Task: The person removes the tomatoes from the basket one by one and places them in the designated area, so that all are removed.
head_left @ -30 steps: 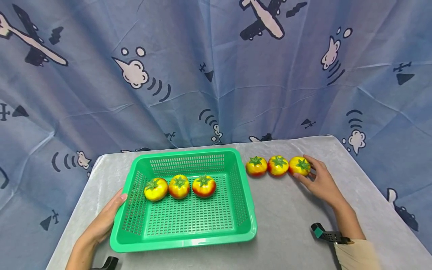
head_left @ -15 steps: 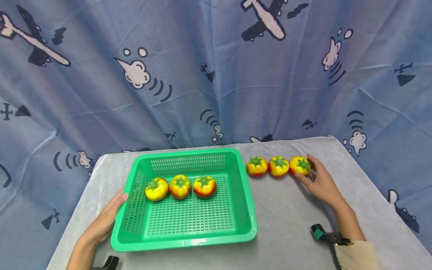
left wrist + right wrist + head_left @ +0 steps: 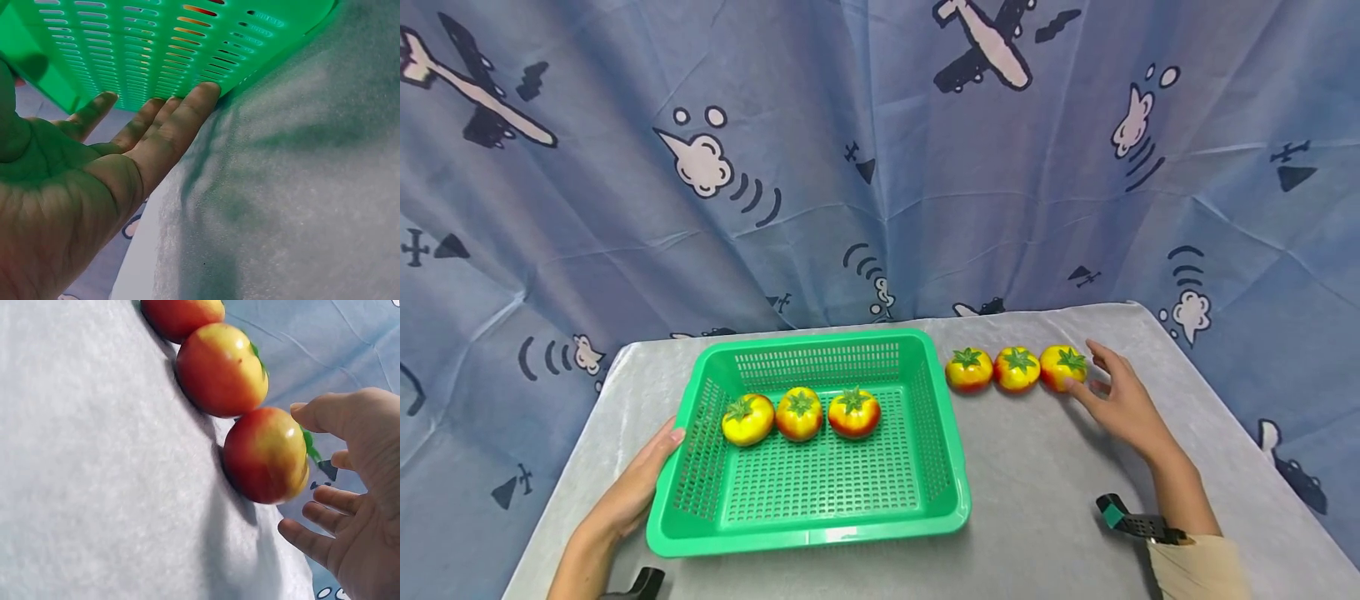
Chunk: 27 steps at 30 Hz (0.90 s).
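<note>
My left hand point(image 3: 634, 483) holds the left rim of a green plastic basket point(image 3: 808, 537), thumb over the rim. The left wrist view shows its fingers point(image 3: 178, 128) against the outside of the slotted wall. In the basket lie three shiny yellow-red tomatoes with green leafy tops: a left one point(image 3: 748, 421), a middle one point(image 3: 799, 415) and a right one point(image 3: 854, 415). Right of the basket, my right hand point(image 3: 1123, 404) is spread beside the end tomato point(image 3: 1062, 367) of a row of three. In the right wrist view a gap shows between the fingers and that tomato point(image 3: 265, 456).
The row's other two tomatoes, a middle one point(image 3: 1017, 369) and a left one point(image 3: 969, 370), stand between the end one and the basket's right rim. A pale grey cloth point(image 3: 1037, 517) covers the table. Behind its far edge hangs a blue curtain point(image 3: 820, 167) with airplane prints.
My right hand has loosened from the end tomato and drawn slightly to the right, its fingers spread wider. My left hand and the basket stay in place.
</note>
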{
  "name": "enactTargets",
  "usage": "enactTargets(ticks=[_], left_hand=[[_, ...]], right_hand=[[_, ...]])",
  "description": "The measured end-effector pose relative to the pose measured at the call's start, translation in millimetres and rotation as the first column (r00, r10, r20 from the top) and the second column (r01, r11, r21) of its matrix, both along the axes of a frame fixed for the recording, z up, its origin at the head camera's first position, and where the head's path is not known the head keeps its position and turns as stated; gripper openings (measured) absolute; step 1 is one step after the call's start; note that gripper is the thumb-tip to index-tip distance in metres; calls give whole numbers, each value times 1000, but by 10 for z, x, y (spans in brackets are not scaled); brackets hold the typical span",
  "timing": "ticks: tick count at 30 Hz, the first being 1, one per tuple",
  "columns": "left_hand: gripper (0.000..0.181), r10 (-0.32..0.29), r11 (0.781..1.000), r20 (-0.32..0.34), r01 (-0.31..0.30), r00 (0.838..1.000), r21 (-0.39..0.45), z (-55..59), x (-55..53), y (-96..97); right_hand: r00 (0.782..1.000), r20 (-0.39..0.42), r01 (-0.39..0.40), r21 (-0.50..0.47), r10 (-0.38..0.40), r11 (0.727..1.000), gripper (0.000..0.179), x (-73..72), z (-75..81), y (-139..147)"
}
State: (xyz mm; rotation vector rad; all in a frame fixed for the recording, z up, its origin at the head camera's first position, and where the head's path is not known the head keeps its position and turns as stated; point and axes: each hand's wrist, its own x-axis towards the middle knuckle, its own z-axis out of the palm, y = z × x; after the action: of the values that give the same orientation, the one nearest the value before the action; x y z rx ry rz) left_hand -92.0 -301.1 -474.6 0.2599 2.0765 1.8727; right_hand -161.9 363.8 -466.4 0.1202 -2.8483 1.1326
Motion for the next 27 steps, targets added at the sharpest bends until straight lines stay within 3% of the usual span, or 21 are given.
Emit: enactTargets(ticks=[13, 27], left_hand=[[67, -32, 998, 24, 31, 999, 50, -43, 29, 12], [65, -29, 1000, -24, 30, 999, 7, 3, 10, 2]], right_hand=[[991, -130, -29, 12, 30, 1000, 72, 159, 151, -137], [978, -202, -63, -47, 53, 997, 59, 155, 489, -562]])
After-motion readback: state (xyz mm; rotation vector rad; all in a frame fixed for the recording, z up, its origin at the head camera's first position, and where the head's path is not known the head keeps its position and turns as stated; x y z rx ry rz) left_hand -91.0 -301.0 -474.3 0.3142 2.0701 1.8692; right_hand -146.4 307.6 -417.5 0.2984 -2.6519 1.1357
